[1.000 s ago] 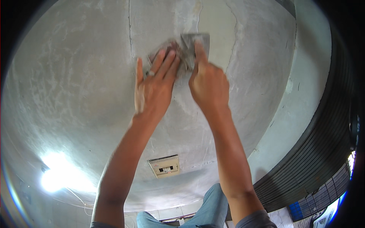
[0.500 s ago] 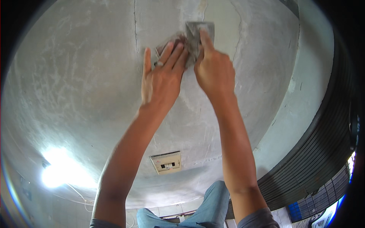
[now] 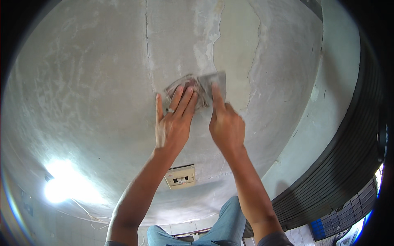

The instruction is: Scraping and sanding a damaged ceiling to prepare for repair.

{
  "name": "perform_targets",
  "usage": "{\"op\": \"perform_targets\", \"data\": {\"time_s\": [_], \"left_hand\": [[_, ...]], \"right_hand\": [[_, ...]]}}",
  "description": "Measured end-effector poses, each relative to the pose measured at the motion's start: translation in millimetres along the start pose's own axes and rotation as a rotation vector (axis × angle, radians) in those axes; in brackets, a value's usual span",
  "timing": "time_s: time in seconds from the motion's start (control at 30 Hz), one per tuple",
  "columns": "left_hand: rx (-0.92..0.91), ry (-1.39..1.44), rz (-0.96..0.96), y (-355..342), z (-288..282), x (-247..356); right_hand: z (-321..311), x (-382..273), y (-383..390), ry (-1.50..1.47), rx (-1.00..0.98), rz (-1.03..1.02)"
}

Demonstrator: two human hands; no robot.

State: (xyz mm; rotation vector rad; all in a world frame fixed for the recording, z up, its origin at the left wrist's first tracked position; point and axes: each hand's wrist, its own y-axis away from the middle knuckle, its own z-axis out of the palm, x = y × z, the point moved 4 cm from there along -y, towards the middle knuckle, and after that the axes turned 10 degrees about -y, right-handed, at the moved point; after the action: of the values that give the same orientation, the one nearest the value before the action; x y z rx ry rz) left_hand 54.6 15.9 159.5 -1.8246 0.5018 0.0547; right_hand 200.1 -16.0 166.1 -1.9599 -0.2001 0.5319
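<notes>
Midway, I judge from afar: a grey scraper (image 3: 208,84) stands against the wall (image 3: 94,102), gripped in the right hand (image 3: 227,125), forefinger along its blade. Just beside it, the left hand (image 3: 174,121) spreads over a smeared plate (image 3: 200,95); its grip I cannot tell. Above, a pale strip (image 3: 236,49) shows ragged edges, seemingly unfinished.

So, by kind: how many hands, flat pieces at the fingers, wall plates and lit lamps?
Bare left hand, bare right hand: 2
Smeared brown-grey flat piece, squarish grey flat piece: 2
Beige rectangular wall plate: 1
Glowing white lamp: 1
Total: 6
</notes>
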Motion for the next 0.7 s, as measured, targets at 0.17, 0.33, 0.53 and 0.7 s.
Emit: {"op": "perform_targets", "data": {"time_s": [0.17, 0.33, 0.53, 0.7], "left_hand": [[0.084, 0.044, -0.015, -46, -9, -3], [0.072, 0.065, -0.026, -20, -13, 6], [-0.054, 0.078, -0.04, 20, 3, 9], [0.046, 0.066, -0.036, -19, 2, 6]], "right_hand": [[-19, -14, -74, 0.056, 0.127, -0.13], [-17, 2, -39, 0.019, 0.107, -0.105], [2, 27, 42, 0.042, -0.075, 0.029], [-9, 19, -8, 0.085, 0.033, -0.121]]}}
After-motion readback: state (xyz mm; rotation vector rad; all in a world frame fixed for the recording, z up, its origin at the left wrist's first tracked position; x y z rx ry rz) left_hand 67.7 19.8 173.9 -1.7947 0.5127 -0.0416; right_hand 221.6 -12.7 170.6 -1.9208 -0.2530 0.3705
